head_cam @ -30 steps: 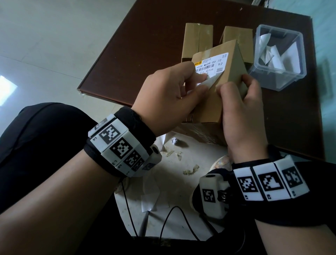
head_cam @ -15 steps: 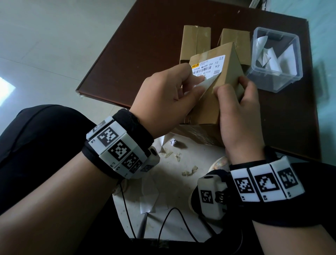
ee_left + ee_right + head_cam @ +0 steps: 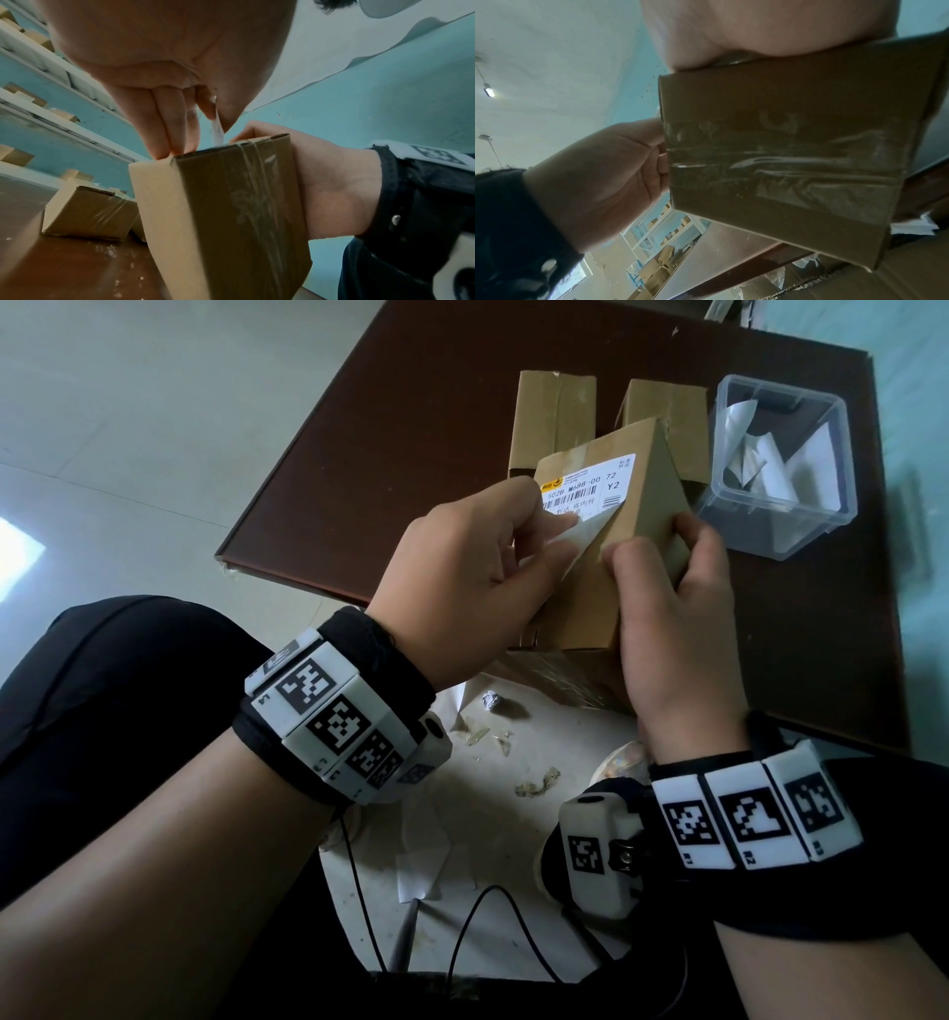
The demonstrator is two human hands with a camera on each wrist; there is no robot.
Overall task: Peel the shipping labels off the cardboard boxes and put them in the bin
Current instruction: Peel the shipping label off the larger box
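Brown table (image 3: 411, 428): clear bin (image 3: 783, 526) holds labels; left hand (image 3: 462, 588) pinches label (image 3: 590, 492), right hand (image 3: 667, 618) grips box (image 3: 590, 598).

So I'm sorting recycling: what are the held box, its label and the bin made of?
Box: plain brown cardboard, matte, with glossy clear tape. Label: white printed paper, probably adhesive-backed, its corner peeling. Bin: clear rigid plastic; its contents show through.

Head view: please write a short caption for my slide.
Left hand peels the shipping label off a cardboard box held by the right hand.

Dark brown table (image 3: 421, 454); paper scraps (image 3: 536, 788) on floor (image 3: 154, 403).
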